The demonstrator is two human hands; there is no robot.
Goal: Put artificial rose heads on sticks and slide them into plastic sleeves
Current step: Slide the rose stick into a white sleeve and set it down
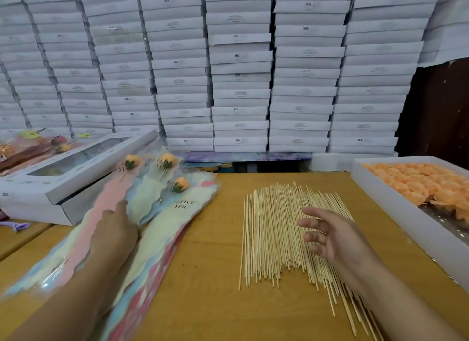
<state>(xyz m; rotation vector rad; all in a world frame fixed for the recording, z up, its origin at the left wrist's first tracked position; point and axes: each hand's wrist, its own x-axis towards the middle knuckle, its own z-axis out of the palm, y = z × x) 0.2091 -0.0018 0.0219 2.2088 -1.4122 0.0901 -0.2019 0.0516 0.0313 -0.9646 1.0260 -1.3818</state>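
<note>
A spread of thin wooden sticks [274, 229] lies on the yellow table [208, 277]. My right hand [332, 236] hovers over their right side, fingers loosely spread and holding nothing. At the left, pastel plastic sleeves [162, 229] printed "LOVE YOU" lie in a fanned pile. My left hand [114, 229] rests flat on a pink sleeve. Three sleeves at the pile's top hold orange rose heads [181, 184] on sticks. A white box [396, 211] at the right holds several loose orange rose heads [426, 183].
A white window-lid gift box [63, 173] sits at the far left on another box, with wrapped flowers [38, 140] behind it. A wall of stacked white boxes [238, 69] fills the back. A purple tool [17, 226] lies at the left edge.
</note>
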